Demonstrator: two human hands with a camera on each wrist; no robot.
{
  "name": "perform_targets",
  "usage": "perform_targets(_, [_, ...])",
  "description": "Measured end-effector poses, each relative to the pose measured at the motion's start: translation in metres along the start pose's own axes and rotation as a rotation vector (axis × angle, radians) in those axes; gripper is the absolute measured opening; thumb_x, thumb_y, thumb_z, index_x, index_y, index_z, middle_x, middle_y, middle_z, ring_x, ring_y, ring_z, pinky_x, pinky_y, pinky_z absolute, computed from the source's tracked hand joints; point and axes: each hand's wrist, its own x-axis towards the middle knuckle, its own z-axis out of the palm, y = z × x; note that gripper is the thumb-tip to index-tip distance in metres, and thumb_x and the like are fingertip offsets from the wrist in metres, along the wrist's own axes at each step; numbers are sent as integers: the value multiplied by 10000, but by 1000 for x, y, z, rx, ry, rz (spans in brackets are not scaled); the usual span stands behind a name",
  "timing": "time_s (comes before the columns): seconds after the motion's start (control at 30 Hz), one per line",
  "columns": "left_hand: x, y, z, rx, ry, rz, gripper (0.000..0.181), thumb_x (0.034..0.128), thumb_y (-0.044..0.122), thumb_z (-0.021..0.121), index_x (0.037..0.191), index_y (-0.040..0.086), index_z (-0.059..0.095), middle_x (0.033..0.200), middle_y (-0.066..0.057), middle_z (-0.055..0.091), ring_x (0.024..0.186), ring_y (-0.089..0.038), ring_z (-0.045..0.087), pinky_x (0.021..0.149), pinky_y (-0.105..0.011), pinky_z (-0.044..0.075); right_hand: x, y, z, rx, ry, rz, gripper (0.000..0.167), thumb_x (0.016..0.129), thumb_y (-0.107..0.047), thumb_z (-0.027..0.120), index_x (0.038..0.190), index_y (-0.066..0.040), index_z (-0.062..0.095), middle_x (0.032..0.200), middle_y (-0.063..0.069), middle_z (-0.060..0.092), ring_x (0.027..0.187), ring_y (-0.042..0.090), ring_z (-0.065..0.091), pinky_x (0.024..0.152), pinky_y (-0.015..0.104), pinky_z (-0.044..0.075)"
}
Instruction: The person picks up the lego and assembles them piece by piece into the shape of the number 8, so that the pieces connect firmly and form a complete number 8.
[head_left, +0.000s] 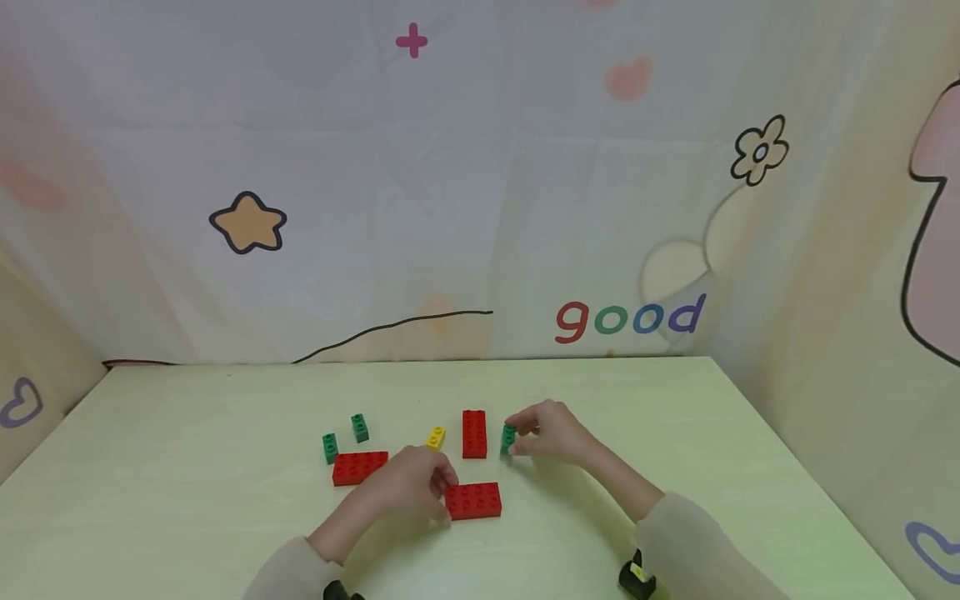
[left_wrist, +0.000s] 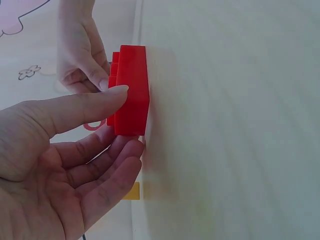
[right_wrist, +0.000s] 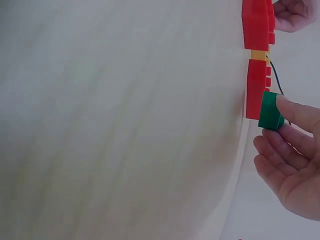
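Watching from my remote post, I've got the pale tabletop (head_left: pixel 712 467) filling the lower part of the head view. Two hands over it: left hand (head_left: pixel 405 482) closer in, right hand (head_left: pixel 557 433) farther out.

On to the reds! The near red brick (head_left: pixel 473 501) lies crosswise, long axis left to right; the left hand grips its left end between thumb and fingers, the right end free. Beyond it points the middle red brick (head_left: pixel 474 433), lengthwise, no hand on it. The left red brick (head_left: pixel 352 469) is crosswise too, partly hidden behind the left hand.

Down to green, and I'd judge this the relation that counts: the right green brick (head_left: pixel 507 442) is pinched in the right hand, long axis roughly away from the person, square to the near red brick and alongside the middle one, a narrow gap between. From green, near red lies toward the person and slightly left. Is green lifted? I can't tell. Two more, the far green brick (head_left: pixel 360 427) and the left green brick (head_left: pixel 330 448), sit well left.

Smallest, the yellow brick (head_left: pixel 437 437), just beyond the left hand.
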Motion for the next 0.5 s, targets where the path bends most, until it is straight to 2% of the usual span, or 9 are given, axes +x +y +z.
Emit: perform_targets(0.5, [5,0,-1,27,11,-31,304,652,73,807,894,67,622,771,-15,549,736,-169,496,649,-281,463,-28,-20,-2,91,-119,-105,353,762,-127,733,1077,7,650,971,57,669,884,221,602,831,407,497])
